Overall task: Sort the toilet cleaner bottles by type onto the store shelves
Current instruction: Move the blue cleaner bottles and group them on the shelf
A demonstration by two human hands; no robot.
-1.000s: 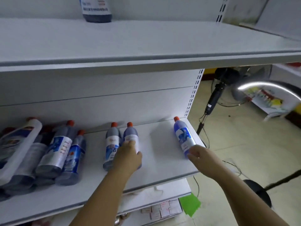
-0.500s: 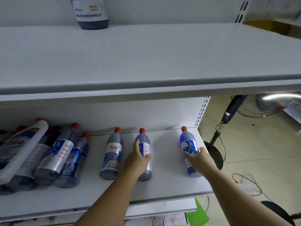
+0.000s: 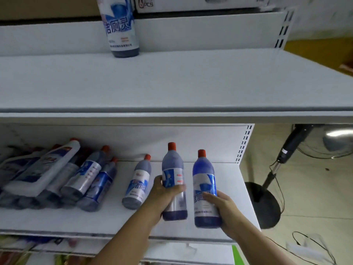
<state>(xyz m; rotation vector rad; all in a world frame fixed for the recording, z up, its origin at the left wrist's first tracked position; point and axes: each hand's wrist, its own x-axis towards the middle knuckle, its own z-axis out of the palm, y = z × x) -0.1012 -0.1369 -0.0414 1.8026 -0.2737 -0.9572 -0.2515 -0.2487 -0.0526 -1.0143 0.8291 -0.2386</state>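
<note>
My left hand (image 3: 164, 196) grips a dark blue toilet cleaner bottle (image 3: 172, 169) with a red cap, lifted above the lower shelf (image 3: 107, 220). My right hand (image 3: 219, 207) grips a brighter blue bottle (image 3: 205, 180) with a red cap beside it, also raised. One more bottle (image 3: 137, 184) lies on the lower shelf just left of my left hand. Several bottles (image 3: 86, 178) lie heaped at the shelf's left end, with a white bottle (image 3: 44, 173) on top. A single bottle (image 3: 122, 27) stands upright at the back of the upper shelf (image 3: 172, 83).
A white carton (image 3: 191, 3) sits on the top level behind the upright bottle. To the right of the shelving stands a floor fan (image 3: 290, 148) with a round black base (image 3: 263, 205) and loose cables on the tiled floor. A green item (image 3: 236, 253) lies by the shelf foot.
Both hands have closed round their bottles and lifted them off the lower shelf, bringing them closer together. The camera has tilted upward, showing more of the upper shelf.
</note>
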